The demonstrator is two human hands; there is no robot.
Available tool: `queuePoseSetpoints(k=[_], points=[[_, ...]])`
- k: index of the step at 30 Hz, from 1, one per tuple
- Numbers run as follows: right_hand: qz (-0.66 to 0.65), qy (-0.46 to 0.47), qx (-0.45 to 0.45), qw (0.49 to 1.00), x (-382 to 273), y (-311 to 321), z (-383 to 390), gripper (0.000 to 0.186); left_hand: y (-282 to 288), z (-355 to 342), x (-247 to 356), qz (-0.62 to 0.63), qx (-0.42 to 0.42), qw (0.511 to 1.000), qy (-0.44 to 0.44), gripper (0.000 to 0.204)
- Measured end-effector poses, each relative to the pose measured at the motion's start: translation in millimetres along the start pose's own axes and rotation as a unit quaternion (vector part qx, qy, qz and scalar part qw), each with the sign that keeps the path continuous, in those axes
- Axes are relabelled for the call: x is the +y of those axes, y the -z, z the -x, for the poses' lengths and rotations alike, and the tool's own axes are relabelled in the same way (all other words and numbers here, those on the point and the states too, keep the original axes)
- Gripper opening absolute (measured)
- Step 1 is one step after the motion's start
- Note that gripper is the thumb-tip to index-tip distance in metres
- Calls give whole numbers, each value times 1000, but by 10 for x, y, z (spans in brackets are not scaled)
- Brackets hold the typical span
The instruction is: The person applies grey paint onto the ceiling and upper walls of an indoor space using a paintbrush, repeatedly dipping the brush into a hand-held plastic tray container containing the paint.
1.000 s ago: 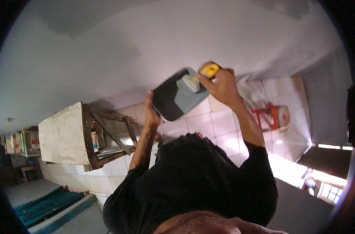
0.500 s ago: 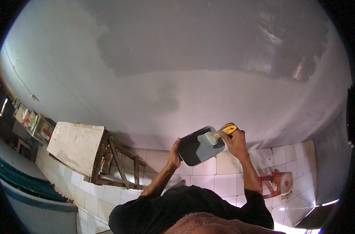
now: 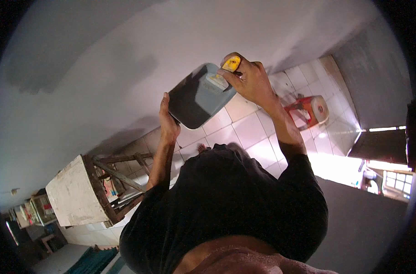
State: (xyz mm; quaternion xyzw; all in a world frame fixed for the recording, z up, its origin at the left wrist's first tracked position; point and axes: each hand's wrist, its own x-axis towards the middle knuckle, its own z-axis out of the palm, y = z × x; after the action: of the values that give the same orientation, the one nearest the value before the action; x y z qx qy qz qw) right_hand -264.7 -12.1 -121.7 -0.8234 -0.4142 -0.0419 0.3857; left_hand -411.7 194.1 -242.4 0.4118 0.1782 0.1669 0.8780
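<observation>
My left hand [image 3: 168,119] is closed on the left edge of a grey paint tray [image 3: 207,108], its thumb along the outer side and the other fingers hidden beneath. Inside the tray lies dark grey paint, half in shadow. My right hand [image 3: 250,78] pinches the yellow handle of a wide paintbrush [image 3: 231,64]. The brush points down, and its pale bristles touch the inside of the tray near the far right end. Both hands are held out in front of my body, above the floor.
Beyond the tray rises a grey wall [image 3: 112,59] with a darker painted patch at upper left. A worn wooden table [image 3: 75,194] stands left. A red stool [image 3: 312,112] stands on the white tiles at right. Bright light enters through an opening [image 3: 340,171] at far right.
The view has swung round, so the wall patch now lies at upper left and the opening shows at right. The brush has tipped from lying slanted across the tray to a steeper hold.
</observation>
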Motion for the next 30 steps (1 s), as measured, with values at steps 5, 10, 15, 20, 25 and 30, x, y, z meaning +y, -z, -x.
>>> queuePoseSetpoints(k=[5, 10, 15, 20, 25, 30], points=[[38, -21, -3, 999, 90, 14, 59, 29, -122, -123, -79, -17, 21, 999, 47, 62], [81, 10, 16, 997, 407, 76, 50, 30, -284, -237, -245, -19, 12, 999, 47, 62], [65, 7, 3, 998, 911, 371, -11, 30, -668, -401, -531, 3, 1, 999, 39, 62], [29, 52, -5, 998, 1279, 921, -61, 28, -1135, -507, -855, 7, 13, 1000, -9, 61], [-41, 57, -34, 997, 1646, 1395, -206, 26, -1532, -687, -1154, 34, 38, 998, -30, 61], [-24, 110, -36, 993, 2026, 1622, -245, 25, -1923, -760, -1420, 14, 64, 997, -47, 59]])
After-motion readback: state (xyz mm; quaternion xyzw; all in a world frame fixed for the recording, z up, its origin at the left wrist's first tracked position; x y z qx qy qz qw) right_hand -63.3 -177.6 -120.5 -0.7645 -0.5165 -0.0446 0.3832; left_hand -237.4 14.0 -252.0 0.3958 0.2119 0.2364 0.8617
